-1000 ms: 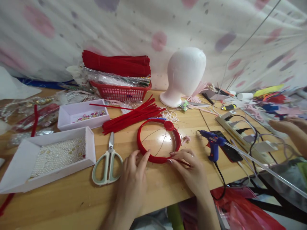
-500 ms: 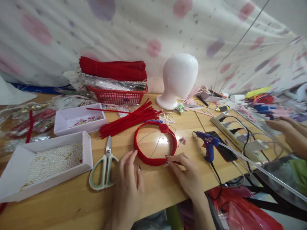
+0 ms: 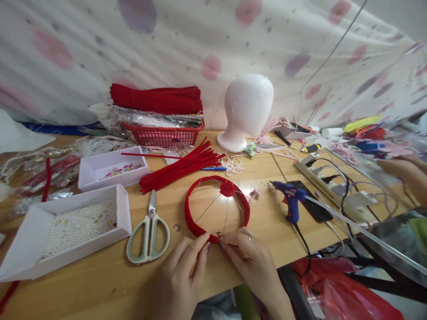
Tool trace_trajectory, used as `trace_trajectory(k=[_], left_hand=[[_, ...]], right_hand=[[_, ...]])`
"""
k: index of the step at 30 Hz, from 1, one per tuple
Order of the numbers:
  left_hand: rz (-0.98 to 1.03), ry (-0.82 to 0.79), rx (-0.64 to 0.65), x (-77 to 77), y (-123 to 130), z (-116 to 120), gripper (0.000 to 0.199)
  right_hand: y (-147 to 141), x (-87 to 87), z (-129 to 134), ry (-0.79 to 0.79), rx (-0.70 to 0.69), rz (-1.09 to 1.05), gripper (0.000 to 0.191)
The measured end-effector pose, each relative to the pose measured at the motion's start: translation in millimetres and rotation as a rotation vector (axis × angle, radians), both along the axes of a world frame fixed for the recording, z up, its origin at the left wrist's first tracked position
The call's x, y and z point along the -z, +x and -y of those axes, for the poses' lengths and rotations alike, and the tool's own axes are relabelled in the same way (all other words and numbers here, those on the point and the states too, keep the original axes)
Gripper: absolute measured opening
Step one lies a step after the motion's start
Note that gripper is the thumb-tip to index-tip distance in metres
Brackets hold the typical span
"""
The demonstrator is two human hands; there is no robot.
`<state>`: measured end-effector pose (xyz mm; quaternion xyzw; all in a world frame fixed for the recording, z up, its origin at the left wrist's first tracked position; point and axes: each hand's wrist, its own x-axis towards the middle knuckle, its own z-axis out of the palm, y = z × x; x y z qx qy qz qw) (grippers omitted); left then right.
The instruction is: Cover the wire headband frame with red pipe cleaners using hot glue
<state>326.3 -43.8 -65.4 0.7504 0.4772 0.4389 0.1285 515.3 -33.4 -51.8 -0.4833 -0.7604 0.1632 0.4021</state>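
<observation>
A red fuzzy ring (image 3: 190, 213) with thin wires crossing inside it is on the wooden table in front of me. A small red disc (image 3: 227, 189) sits where the wires meet, toward the ring's far side. My left hand (image 3: 187, 264) pinches the near edge of the ring between thumb and fingers. Close beside it, my right hand (image 3: 250, 258), with a finger ring on it, pinches the same edge. The fingertips hide part of that edge. Pale-handled scissors (image 3: 149, 233) lie to the left of the ring.
Two white boxes, one of pearl beads (image 3: 80, 226) and one of gems (image 3: 122, 171), stand left. Red pipe cleaners (image 3: 180, 168), a red basket (image 3: 167, 135) and a foam head (image 3: 247, 109) are behind. A blue glue gun (image 3: 291, 200), phone (image 3: 312, 206) and power strip (image 3: 328, 186) lie right, near another person's hand (image 3: 400, 171).
The ring has come nearer to me and turned slightly. My left hand has moved right and now pinches the near edge. My right hand has shifted left and down along it.
</observation>
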Motion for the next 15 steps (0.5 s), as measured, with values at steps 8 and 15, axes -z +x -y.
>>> trace_trajectory(k=[8,15], left_hand=[[-0.286,-0.079,0.005,6.2,10,-1,0.038],[-0.189,-0.131,-0.017,2.4,14,-6,0.028]], right_hand=[[5,-6.8,4,-0.007,-0.023,-0.004,0.015],[25,-5.5,9,-0.053,0.058,-0.021,0.016]])
